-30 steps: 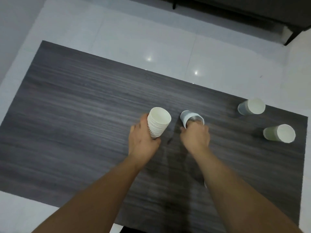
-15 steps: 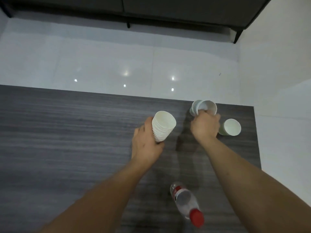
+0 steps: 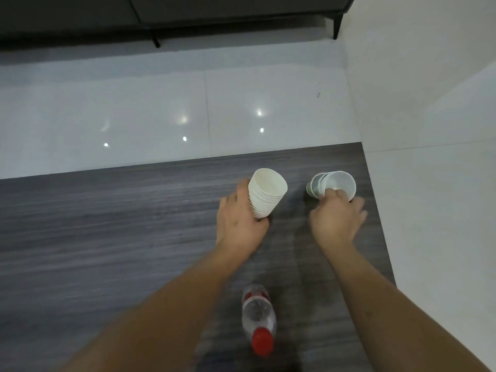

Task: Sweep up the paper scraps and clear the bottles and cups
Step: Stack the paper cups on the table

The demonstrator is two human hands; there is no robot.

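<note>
Fingers of the left hand [image 3: 239, 224] curl round the bottom of a tall stack of white cups [image 3: 265, 193]. That stack leans away from the person, so its open mouth faces up and out, and many rims show down its side like little steps. It sits above the far part of the dark grey table [image 3: 94, 237], and I cannot tell if its bottom touches the top.

Just to the right, with a small gap of bare table in between, the right hand [image 3: 335, 221] grips a white cup [image 3: 339, 183]. One or two fingers hook over its near rim and dip inside. This cup tips away too, mouth up. A second cup [image 3: 315, 186], a bit green on the outside, pokes out behind it on the left side. It looks as if the two are pushed together, one in the other, but the view is too blurry to be sure. Both are close to the far right corner of the table.

Down near the person, between the two arms, a clear plastic bottle [image 3: 259, 318] lies on its side. Its red cap [image 3: 262, 343] points toward the person, and a red label wraps the far end.

Past the table is a shiny white floor [image 3: 161, 103] with small spots of light. A dark sofa [image 3: 188, 12] stands at the far edge.
</note>
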